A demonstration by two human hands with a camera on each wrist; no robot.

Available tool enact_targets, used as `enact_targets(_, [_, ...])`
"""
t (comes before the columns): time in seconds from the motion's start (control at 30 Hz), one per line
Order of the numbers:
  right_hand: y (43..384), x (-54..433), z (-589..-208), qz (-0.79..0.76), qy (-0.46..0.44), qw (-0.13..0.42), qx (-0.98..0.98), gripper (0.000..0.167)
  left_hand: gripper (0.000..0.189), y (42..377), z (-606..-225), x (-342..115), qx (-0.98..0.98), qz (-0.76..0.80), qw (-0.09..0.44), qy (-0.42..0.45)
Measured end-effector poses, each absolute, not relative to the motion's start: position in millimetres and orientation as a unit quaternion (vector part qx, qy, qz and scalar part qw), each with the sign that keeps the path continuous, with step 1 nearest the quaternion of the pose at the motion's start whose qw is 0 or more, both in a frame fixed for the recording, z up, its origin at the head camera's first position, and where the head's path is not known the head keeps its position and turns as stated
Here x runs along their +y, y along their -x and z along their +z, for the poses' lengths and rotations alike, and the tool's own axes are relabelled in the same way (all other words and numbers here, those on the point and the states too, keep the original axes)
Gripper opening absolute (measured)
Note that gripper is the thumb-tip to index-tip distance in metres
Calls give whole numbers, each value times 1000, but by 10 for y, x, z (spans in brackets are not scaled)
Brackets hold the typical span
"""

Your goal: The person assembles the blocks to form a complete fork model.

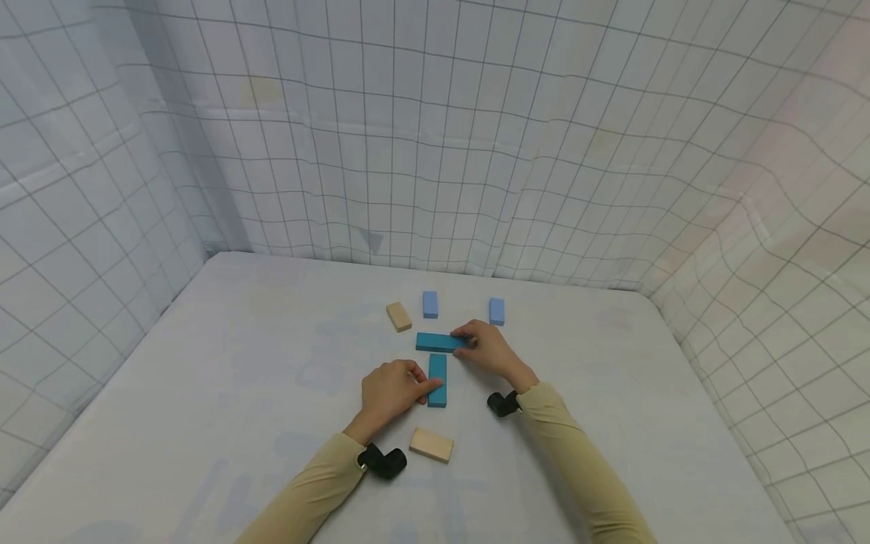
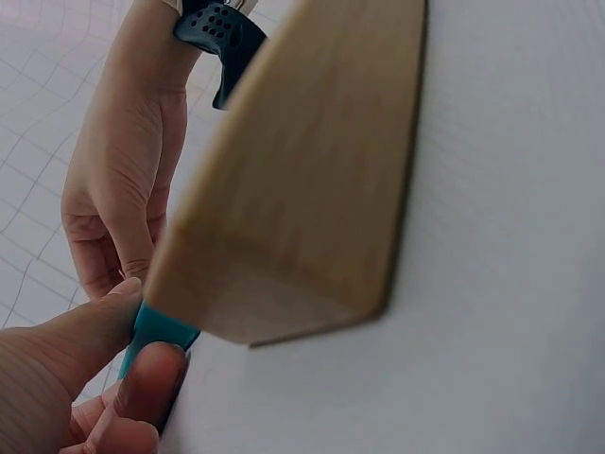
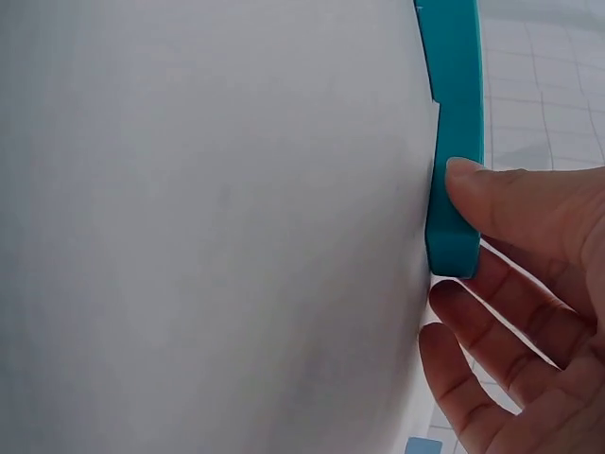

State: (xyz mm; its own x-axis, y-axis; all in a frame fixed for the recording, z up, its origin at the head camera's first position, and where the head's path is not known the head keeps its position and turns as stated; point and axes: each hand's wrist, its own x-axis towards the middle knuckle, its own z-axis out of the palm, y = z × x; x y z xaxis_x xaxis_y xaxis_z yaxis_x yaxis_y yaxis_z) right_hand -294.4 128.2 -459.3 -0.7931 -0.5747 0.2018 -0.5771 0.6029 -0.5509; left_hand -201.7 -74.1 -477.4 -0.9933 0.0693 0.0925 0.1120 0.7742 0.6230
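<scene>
Two teal blocks lie on the white table in a T shape in the head view. The crosswise teal block (image 1: 433, 342) has its right end pinched by my right hand (image 1: 488, 349), the thumb on the near side and fingers on the far side. Below it, the lengthwise teal block (image 1: 438, 374) points toward me, and my left hand (image 1: 394, 391) pinches its lower part between thumb and fingers. The right wrist view shows the thumb (image 3: 492, 199) against the teal block's side. A natural wood block (image 1: 431, 444) sits near my left wrist and looms large in the left wrist view.
Beyond the hands lie a smaller wooden block (image 1: 399, 316) and two light blue blocks, one at the middle (image 1: 430, 304) and one farther right (image 1: 497, 311). White gridded curtains (image 1: 421, 151) enclose the table (image 1: 272, 340) at the back and sides.
</scene>
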Motion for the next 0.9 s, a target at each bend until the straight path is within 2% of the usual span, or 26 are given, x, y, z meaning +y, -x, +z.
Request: enact_targets(0.9, [2951, 1289, -4597, 308, -339, 2, -889, 29, 36, 2044, -4764, -712, -943, -329, 28, 47])
